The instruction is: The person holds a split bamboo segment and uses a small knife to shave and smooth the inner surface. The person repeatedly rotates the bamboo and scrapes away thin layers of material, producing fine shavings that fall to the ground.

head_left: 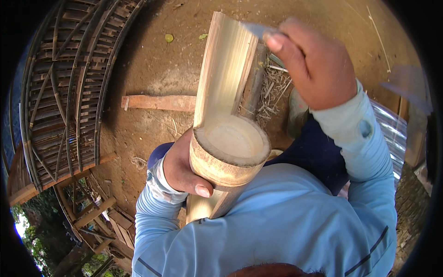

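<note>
A thick bamboo section [230,173] leans against my body, with a round cup-like node at its middle and a long, trough-shaped split wall [224,69] stretching away from me. My left hand [180,168] is wrapped round its left side near the node, thumb toward me. Up at the far right edge of the split wall, my right hand [323,69] grips a knife [253,29]. Its grey blade lies at the bamboo's far end, slightly blurred. The knife's handle is hidden inside my fist. A short lower piece of the bamboo shows below the node.
On the dirt ground lies a reddish-brown wooden strip [161,102], beside the bamboo. Thin shavings [273,90] are heaped to its right. A slatted bamboo structure [69,92] stands at left, a wooden frame [94,212] below it. Shiny corrugated sheet [387,134] is at right.
</note>
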The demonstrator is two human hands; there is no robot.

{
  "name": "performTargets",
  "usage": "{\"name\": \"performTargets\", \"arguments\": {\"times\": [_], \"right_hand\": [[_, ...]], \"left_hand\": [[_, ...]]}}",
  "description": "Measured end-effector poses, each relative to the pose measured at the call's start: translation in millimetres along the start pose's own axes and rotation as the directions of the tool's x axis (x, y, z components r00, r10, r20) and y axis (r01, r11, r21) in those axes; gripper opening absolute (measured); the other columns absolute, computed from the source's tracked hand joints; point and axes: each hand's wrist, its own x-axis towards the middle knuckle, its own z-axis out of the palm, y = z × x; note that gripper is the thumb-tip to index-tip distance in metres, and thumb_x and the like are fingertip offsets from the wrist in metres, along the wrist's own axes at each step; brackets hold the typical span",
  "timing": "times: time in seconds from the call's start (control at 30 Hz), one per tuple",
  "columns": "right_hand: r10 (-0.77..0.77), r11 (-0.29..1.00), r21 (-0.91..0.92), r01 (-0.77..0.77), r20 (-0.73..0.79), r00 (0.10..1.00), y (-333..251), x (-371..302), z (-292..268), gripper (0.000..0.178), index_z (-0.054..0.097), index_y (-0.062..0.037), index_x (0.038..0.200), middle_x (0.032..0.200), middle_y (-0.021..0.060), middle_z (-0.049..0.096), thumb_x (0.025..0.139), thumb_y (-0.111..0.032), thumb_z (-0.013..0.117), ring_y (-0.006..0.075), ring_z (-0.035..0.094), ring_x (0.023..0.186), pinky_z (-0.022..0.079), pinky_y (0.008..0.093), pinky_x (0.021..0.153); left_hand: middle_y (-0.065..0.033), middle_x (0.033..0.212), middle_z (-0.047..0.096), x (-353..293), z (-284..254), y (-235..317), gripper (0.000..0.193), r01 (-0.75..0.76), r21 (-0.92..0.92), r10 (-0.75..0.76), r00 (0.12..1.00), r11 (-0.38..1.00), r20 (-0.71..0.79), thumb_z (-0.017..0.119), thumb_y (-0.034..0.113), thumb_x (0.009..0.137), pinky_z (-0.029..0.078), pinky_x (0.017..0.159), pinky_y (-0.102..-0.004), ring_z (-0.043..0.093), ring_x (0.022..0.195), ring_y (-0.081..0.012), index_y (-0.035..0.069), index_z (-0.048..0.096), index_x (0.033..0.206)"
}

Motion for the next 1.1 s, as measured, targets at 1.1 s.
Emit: {"name": "performTargets", "arguments": {"times": [1.1], "right_hand": [[0.023, 1.0, 0.006, -0.023, 0.048, 0.999, 0.2, -1.7, -4.1, 0.028, 0.059, -0.0035, 0.087, 0.067, 0.0164, 0.047, 0.1, -0.028, 0.058, 0.034, 0.048, 0.057, 0.04, 0.0389, 0.054]], "left_hand": [[-0.016, 0.131, 0.058, 0.5, -1.7, 0.4, 0.103, -0.007, 0.016, 0.007, 1.0, 1.0, 0.006, 0.094, 0.031, 0.06, 0.04, 0.105, -0.0377, 0.055, 0.12, -0.0242, -0.008, 0.041, 0.14]]}}
